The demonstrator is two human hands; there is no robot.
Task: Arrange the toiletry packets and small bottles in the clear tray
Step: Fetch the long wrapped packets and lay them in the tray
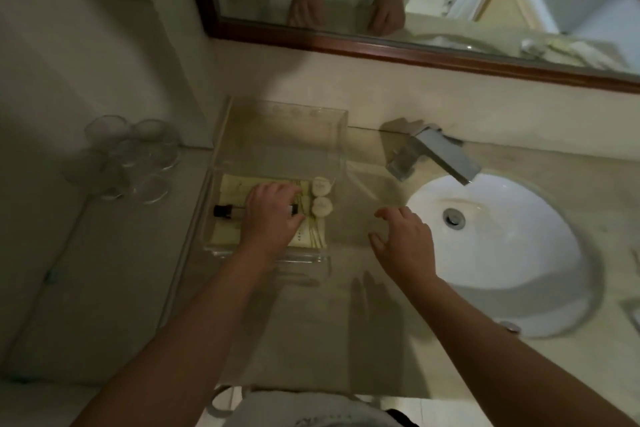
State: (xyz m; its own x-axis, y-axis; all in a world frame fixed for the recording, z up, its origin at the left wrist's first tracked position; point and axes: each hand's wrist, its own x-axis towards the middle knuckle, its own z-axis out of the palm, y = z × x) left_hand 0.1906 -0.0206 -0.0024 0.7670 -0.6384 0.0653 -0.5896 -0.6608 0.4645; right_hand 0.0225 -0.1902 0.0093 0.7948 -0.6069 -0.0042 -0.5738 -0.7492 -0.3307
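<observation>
A clear tray (221, 135) stands on the counter left of the sink. Pale yellow toiletry packets (235, 185) lie flat in its near part. Two small white round bottles (322, 196) sit side by side at the packets' right. A small bottle with a dark cap (225, 211) lies on its side under my left hand (272, 215), which rests palm-down on the packets and bottle with fingers spread. Whether it grips anything is hidden. My right hand (403, 243) hovers above the counter, right of the tray, fingers apart and holding nothing.
Several clear glasses (128, 159) stand upside down to the tray's left. A chrome faucet (433, 156) and white basin (502, 253) lie to the right. A wood-framed mirror (381, 48) runs along the back wall.
</observation>
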